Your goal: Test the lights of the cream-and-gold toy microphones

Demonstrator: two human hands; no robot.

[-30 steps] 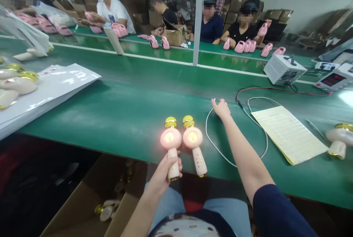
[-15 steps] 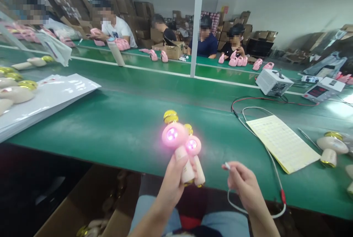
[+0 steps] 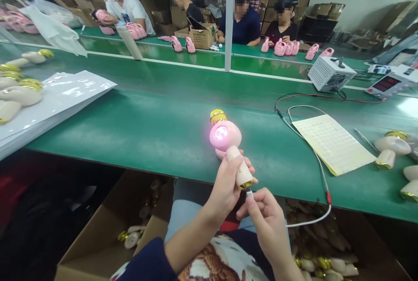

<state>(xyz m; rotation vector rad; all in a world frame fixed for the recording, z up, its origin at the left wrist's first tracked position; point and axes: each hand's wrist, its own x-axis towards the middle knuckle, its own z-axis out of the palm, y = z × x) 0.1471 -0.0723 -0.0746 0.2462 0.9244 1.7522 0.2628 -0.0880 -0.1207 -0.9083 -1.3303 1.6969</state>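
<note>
**Subject:** A pink toy karaoke microphone [image 3: 227,136], its head glowing, is held in the air over the near edge of a green workbench [image 3: 137,128]. A sliver of pink behind the head may be a second microphone; it is too hidden to tell.

**Long axis:** Tilted, it runs from the gold-banded top, away from the person, down the cream handle to a gold end cap aimed low and right.

**Left hand:** The left hand [image 3: 225,187] is clenched around the handle.

**Right hand:** The right hand [image 3: 266,222] pinches a white cable plug [image 3: 250,194] between thumb and fingers.

**Nearest contact:** The plug's tip sits just at the end cap, on the right hand's side. Whether they touch cannot be told.

**Cable:** A white cable [image 3: 308,223] leaves the right hand and climbs past a red connector [image 3: 328,198] onto the bench.

**Bench, right:** A yellow printed sheet [image 3: 333,143] lies near finished cream microphones [image 3: 392,148].

**Bench, left:** More microphones [image 3: 19,96] rest beside a stack of white plastic sheets [image 3: 65,98].

**Below:** Cardboard boxes [image 3: 111,224] flank the person's lap.

**Beyond:** Co-workers [image 3: 243,22] sit at a far bench with pink toys.
</note>
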